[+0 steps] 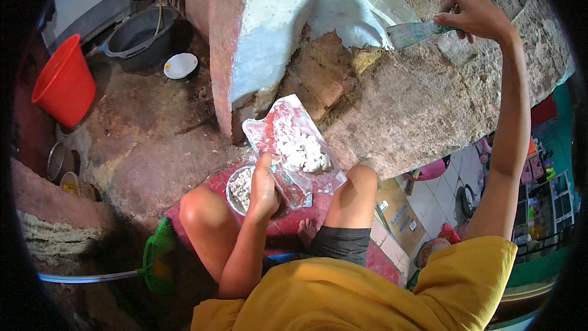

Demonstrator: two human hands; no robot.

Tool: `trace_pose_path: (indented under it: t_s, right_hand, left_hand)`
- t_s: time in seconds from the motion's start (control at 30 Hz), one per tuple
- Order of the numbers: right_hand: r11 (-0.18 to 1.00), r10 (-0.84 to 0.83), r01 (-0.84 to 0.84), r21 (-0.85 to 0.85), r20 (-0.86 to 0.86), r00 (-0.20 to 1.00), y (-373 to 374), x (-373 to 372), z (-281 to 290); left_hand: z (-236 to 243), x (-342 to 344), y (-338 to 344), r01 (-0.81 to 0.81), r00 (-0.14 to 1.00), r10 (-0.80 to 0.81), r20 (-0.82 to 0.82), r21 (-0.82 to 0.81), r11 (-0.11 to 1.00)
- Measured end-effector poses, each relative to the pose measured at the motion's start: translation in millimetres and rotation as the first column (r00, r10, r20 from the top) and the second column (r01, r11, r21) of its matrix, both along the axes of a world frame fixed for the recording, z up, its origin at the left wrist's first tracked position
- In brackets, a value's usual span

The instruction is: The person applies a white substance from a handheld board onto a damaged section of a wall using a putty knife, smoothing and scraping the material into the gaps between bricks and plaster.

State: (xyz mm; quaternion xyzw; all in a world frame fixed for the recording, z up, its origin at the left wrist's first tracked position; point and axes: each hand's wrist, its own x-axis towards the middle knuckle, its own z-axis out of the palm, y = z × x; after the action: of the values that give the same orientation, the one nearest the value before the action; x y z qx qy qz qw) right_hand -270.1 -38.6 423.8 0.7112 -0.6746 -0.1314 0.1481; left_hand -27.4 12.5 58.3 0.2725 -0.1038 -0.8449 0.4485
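One red board (pixel 260 129) heaped with white paste (pixel 303 153) is in front of me, my left hand (pixel 264 193) closed around its near edge. My right hand (pixel 471 17), raised to the right, pinches a putty knife (pixel 405 35) by its handle, blade at the rough wall (pixel 416 104). A bowl (pixel 229 196) of paste stands beside my left hand.
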Motion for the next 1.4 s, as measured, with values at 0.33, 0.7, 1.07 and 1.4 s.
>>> trace_pose_path:
  t_s: [0.33, 0.7, 1.07, 1.4]
  right_hand:
    - [0.991, -0.033, 0.036, -0.129, 0.032, 0.999, -5, -8, -10]
    - [0.998, -0.009, 0.016, -0.068, 0.103, 0.995, 19, -4, 1]
    - [0.993, -0.023, 0.031, -0.113, 0.067, 0.997, 16, -12, -22]
    - [0.979, -0.076, 0.079, -0.187, 0.024, 0.997, 34, -26, 9]
  left_hand:
    - [-7, 3, -1, 0.013, 1.0, -0.013, 0.009, 0.008, 1.0]
    - [0, 1, 1, -0.02, 0.999, 0.019, -0.031, -0.019, 1.0]
    - [-4, 4, -1, -0.019, 1.0, 0.018, -0.014, -0.038, 0.999]
    - [-6, 2, 2, -0.017, 0.998, 0.015, -0.066, -0.029, 0.999]
